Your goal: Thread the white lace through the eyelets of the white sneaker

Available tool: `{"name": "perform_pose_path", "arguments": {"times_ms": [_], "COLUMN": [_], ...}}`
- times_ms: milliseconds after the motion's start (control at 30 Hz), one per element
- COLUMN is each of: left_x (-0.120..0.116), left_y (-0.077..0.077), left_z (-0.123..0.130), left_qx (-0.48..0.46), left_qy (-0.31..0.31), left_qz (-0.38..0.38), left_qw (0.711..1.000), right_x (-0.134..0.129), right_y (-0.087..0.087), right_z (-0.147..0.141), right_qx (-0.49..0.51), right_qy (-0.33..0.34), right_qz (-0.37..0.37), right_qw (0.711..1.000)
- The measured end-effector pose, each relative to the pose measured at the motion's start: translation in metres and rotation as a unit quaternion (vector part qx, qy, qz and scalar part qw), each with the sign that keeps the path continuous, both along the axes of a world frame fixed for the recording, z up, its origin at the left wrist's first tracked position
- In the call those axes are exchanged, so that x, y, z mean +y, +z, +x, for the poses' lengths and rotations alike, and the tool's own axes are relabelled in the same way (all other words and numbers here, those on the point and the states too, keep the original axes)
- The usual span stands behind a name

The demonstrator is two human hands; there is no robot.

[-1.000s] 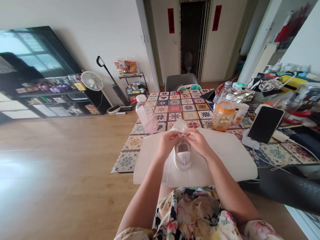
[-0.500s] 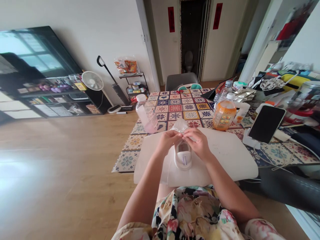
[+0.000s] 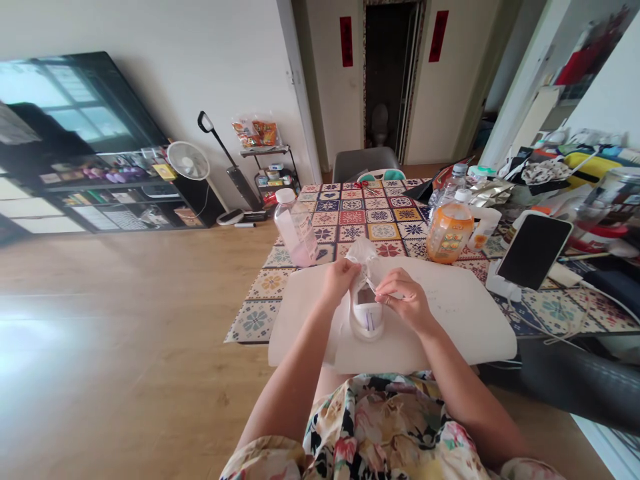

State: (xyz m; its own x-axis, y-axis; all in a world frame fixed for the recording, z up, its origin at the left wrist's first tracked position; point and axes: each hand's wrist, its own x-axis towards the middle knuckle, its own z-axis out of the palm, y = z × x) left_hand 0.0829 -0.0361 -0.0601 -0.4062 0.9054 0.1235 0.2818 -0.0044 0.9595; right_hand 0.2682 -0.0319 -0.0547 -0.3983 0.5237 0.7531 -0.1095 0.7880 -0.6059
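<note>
A white shoe (image 3: 367, 327) with two dark stripes at its heel stands on a white mat (image 3: 460, 313), toe pointing away from me. My left hand (image 3: 341, 279) is closed in a pinch at the left side of the lacing, seemingly on a shoelace, though its fingertips hide most of it. To the right of the shoe opening, my right hand (image 3: 405, 298) pinches a white shoelace (image 3: 371, 285) between thumb and forefinger. Both hands hover just over the shoe.
A bottle of pink liquid (image 3: 299, 233) stands left behind the mat. To the right are an orange drink bottle (image 3: 450, 230) and a phone (image 3: 535, 250) on a white stand. Patterned cloth (image 3: 353, 217) covers the table; red scissors (image 3: 367, 187) lie at its far end.
My hands were together over the lacing and are now apart. The right hand has moved right and slightly toward me with the lace; the left has shifted slightly left.
</note>
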Motion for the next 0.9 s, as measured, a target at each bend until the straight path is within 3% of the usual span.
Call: {"name": "perform_pose_path", "arguments": {"times_ms": [167,333,467,567,633,700,767,800,833,867,900], "left_x": [-0.001,-0.018,-0.038,-0.045,-0.047,-0.047,-0.046,-0.046,-0.046,-0.045,-0.045], "left_y": [-0.002,0.003,0.016,0.022,0.023,0.023,0.023,0.023,0.023,0.023,0.023], "left_z": [-0.003,-0.011,-0.013,-0.010,-0.007,-0.004,-0.002,-0.001,0.000,0.000,0.001], "left_qx": [0.027,-0.009,0.077,0.111,0.112,0.111,0.116,0.120,0.126,0.133,0.142], "left_qy": [-0.015,-0.056,-0.141,-0.148,-0.138,-0.128,-0.122,-0.121,-0.121,-0.123,-0.124], "left_qz": [0.016,0.053,0.032,0.034,0.033,0.032,0.034,0.037,0.040,0.042,0.044], "left_qw": [0.999,0.997,0.986,0.982,0.983,0.985,0.985,0.985,0.984,0.983,0.981], "right_x": [-0.001,-0.002,-0.002,-0.006,-0.010,-0.016,-0.019,-0.019,-0.018,-0.015,-0.012], "right_y": [0.003,0.010,0.015,0.023,0.030,0.038,0.044,0.045,0.046,0.045,0.042], "right_z": [0.003,0.005,-0.004,-0.010,-0.006,0.003,0.015,0.020,0.024,0.026,0.026], "right_qx": [-0.042,-0.083,-0.168,-0.178,-0.145,-0.087,-0.040,-0.043,-0.054,-0.074,-0.096], "right_qy": [0.008,-0.057,-0.113,-0.136,-0.071,0.097,0.300,0.355,0.360,0.325,0.249], "right_qz": [0.003,-0.037,-0.006,-0.015,-0.058,-0.103,-0.091,-0.086,-0.094,-0.107,-0.128], "right_qw": [0.999,0.994,0.979,0.974,0.985,0.986,0.949,0.930,0.927,0.937,0.955]}}
